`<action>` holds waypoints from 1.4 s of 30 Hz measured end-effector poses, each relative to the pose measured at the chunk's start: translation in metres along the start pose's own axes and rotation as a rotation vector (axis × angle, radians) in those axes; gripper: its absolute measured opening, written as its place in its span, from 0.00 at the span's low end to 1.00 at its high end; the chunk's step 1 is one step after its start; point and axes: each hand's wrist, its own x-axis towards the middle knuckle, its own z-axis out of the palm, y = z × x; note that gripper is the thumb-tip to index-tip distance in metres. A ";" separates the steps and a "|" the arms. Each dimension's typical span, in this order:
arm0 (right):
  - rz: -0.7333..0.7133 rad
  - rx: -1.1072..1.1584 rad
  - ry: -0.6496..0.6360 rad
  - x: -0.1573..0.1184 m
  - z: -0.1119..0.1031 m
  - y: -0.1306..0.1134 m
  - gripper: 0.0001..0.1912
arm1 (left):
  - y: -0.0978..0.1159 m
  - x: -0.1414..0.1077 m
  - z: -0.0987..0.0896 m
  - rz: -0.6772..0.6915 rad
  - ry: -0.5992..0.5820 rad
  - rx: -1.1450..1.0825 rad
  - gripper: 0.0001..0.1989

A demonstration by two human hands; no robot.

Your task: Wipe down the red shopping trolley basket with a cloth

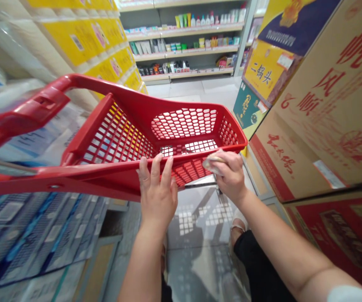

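Observation:
A red plastic shopping cart (130, 98) with a perforated basket stands crosswise in front of me, its handle towards the left. My left hand (158, 188) rests on the cart's near side near the middle, fingers spread and fingertips on the rim, holding nothing. Further right, my right hand (231, 172) is closed around a pale, crumpled cloth (211, 162), which lies against the outer side of the basket just below the rim. Through the mesh the basket's inside shows no goods.
Shelves (199, 29) of bottles and tubes stand across the aisle. Large cartons (334, 92) are stacked close on the right, yellow packs (83, 40) at the upper left, blue-and-white packs (36, 235) at the lower left. My feet stand on the tiled floor (193, 247).

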 end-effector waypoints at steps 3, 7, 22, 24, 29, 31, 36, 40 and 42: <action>0.041 -0.041 0.032 0.001 -0.001 0.001 0.15 | 0.001 0.001 0.000 -0.005 0.000 0.001 0.28; -0.011 0.018 -0.056 0.001 -0.002 0.001 0.15 | 0.003 0.003 -0.001 0.001 0.004 0.004 0.30; 0.058 -0.007 0.003 0.015 -0.002 -0.003 0.21 | 0.018 0.001 0.003 -0.130 0.033 0.068 0.29; 0.089 -0.013 -0.018 0.018 -0.001 -0.005 0.20 | 0.021 0.001 0.005 -0.086 0.048 0.032 0.32; 0.112 -0.014 -0.031 0.022 -0.001 -0.016 0.15 | 0.021 0.002 0.008 -0.002 0.012 0.035 0.32; 0.107 -0.016 -0.044 0.023 -0.003 -0.020 0.13 | 0.016 0.001 0.007 0.017 -0.001 0.049 0.31; 0.065 -0.023 -0.064 0.022 -0.005 -0.026 0.14 | -0.001 0.000 0.005 0.062 -0.008 0.039 0.32; 0.040 -0.053 -0.078 0.018 -0.002 -0.032 0.15 | 0.007 0.000 0.004 -0.005 0.022 0.035 0.33; 0.033 -0.071 -0.084 0.017 -0.002 -0.036 0.15 | 0.017 0.000 0.007 -0.010 0.000 0.005 0.34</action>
